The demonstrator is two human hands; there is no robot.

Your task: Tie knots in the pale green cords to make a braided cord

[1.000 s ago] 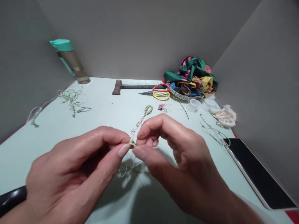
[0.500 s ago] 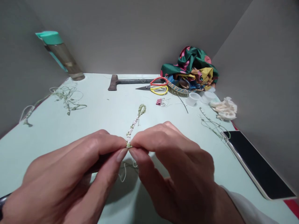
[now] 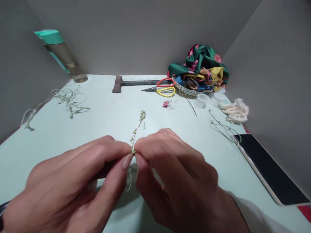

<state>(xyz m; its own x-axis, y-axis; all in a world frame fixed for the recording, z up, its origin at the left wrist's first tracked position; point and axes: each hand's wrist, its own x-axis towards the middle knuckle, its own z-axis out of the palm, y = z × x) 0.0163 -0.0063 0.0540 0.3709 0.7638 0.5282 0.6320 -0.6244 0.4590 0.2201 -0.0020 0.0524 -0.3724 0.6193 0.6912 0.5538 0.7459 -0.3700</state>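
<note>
A thin braided cord (image 3: 135, 132) in green and white, with a small loop at its far end, stands up from between my fingertips. My left hand (image 3: 82, 178) pinches its near end between thumb and forefinger. From the other side my right hand (image 3: 175, 174) pinches the same spot, the two hands' fingertips nearly touching. Loose pale thread (image 3: 129, 181) hangs below the pinch. Just behind the cord a small pin (image 3: 144, 126) sticks up from the table. What lies inside my curled fingers is hidden.
Behind lie a hammer-like tool (image 3: 117, 84), scissors (image 3: 166, 87), a pink binder clip (image 3: 165, 104) and patterned cloth (image 3: 204, 61). A bottle (image 3: 68, 58) and tangled cords (image 3: 70, 98) are at left. Small cups (image 3: 201, 101), crumpled tissue (image 3: 235, 111), green cords (image 3: 222, 129) and a phone (image 3: 272, 168) are at right.
The cord's looped end has swung slightly left and down. My right hand has shifted a little left, its fingers closer to the left hand's. Both hands keep their pinch.
</note>
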